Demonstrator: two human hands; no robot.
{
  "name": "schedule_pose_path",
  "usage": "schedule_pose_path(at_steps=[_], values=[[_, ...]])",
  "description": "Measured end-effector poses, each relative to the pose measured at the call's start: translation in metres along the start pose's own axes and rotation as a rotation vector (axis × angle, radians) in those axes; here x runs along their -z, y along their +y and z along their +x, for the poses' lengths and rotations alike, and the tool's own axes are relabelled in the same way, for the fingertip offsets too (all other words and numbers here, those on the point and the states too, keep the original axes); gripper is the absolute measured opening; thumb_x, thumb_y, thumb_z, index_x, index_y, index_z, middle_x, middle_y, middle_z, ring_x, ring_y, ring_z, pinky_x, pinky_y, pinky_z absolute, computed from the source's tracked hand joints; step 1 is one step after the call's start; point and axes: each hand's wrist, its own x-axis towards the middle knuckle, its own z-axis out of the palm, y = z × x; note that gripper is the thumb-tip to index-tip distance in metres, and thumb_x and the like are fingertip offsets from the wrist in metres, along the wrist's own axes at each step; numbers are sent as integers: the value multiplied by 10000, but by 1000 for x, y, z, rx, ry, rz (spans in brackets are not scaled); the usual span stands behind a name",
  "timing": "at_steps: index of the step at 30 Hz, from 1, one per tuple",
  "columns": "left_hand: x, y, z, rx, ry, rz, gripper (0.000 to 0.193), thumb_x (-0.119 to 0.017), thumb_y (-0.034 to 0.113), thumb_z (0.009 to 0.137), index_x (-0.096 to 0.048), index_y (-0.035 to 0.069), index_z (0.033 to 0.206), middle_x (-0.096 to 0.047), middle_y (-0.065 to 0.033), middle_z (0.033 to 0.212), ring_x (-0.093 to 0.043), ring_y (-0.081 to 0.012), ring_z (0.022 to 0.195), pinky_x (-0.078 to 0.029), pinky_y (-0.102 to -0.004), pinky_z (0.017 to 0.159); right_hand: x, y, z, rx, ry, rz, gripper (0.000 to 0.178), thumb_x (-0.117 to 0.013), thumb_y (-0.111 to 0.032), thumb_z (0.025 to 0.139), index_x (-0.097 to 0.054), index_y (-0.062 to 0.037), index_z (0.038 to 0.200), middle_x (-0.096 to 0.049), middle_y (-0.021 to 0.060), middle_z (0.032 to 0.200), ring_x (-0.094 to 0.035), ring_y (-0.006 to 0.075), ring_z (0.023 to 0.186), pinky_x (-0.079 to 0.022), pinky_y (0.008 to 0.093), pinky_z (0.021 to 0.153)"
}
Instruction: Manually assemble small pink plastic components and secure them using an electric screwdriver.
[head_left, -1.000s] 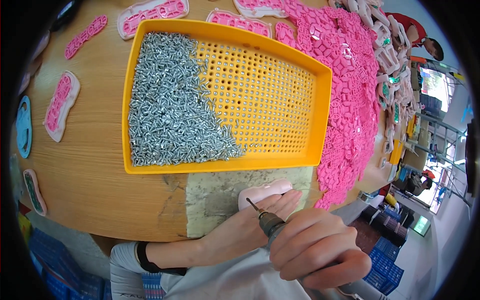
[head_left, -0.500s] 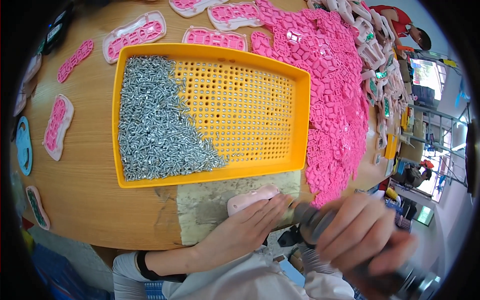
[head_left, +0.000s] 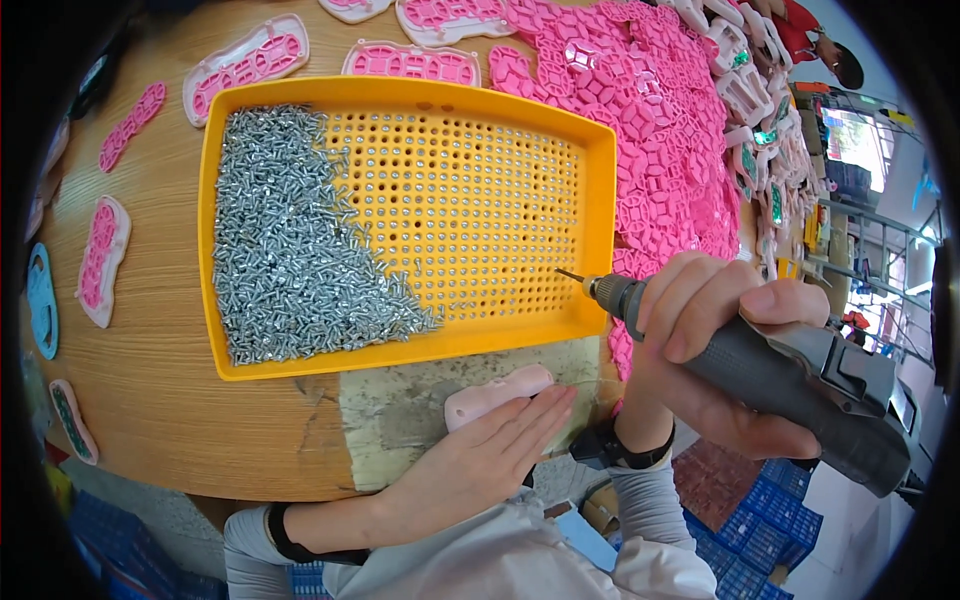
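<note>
My right hand [head_left: 735,335] is wrapped round a dark grey electric screwdriver [head_left: 800,395]. Its thin bit points left, over the right part of a yellow tray [head_left: 607,240], close to the holes. Many of the holes in the tray's perforated bed hold screws, heads up. Loose silver screws [head_left: 290,250] lie heaped over the tray's left side. Below the tray, my left hand [head_left: 490,450] holds a pale pink plastic casing [head_left: 500,392] on a worn, stained mat [head_left: 385,420]. Its fingers lie straight and together along the casing's near side; the thumb is hidden.
A large heap of bright pink plastic frames [head_left: 670,150] covers the table right of the tray. Pale casings with green boards [head_left: 745,95] are piled behind it. More casings with pink inserts [head_left: 250,62] lie behind and left, near a blue plastic piece [head_left: 42,300].
My right hand has swung the screwdriver up and away from the casing, so its bit is now over the tray's right side. My left hand stays at the casing. The view has shifted slightly.
</note>
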Motion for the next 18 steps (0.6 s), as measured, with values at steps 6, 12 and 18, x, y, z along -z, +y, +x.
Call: schedule_pose_path(at_steps=[6, 12, 18], values=[[-1, 0, -1, 3, -7, 31, 555, -453, 161, 809, -448, -68, 1314, -422, -141, 1419, -402, -231, 1318, -340, -336, 1068, -4, 6, -2, 30, 40, 27, 767, -459, -758, 793, -427, -40, 1060, -502, 60, 617, -474, 142, 433, -400, 267, 417], [-2, -1, -2, -19, -9, 105, 533, -439, 211, 858, -460, -46, 1324, -433, -129, 1411, -399, -226, 1320, -255, -373, 1124, -6, 6, -2, 42, 56, 17, 779, -460, -757, 793, -421, -30, 1071, -507, 64, 615, -477, 146, 425, -399, 264, 414], [-1, 1, -2, 9, 5, 18, 556, -458, 150, 809, -439, -61, 1323, -424, -133, 1419, -400, -222, 1320, -329, -335, 1075, -3, 3, -7, 49, 114, -53, 779, -455, -748, 803, -413, -27, 1093, -510, 72, 625, -472, 145, 427, -397, 266, 413]])
